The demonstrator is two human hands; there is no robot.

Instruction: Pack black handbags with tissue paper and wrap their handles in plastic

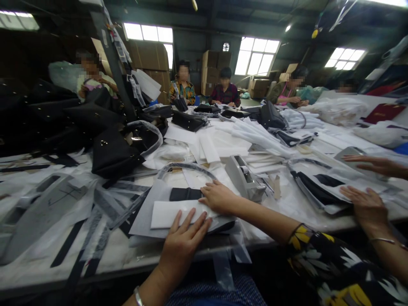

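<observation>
Long white worktable (43, 255), strewn w/ other black bags (114, 148). The slim black bag (225, 226) in hand lies flat at its near edge, mostly under a translucent white paper sheet (145, 214). Grey tape dispenser (244, 176) stands just beyond, to the R. Arched plastic-wrapped handle (204, 169) looks done. White rectangular foam-like pad (162, 216) rests on the sheet; L hand (188, 233) spreads flat on it, palm down, no grasp. R hand (216, 197) bends over the short black strap-like band (181, 194); can't tell if it's pinching anything. Prob. partway: pad seems unfixed, no tape visible; band uncovered.
</observation>
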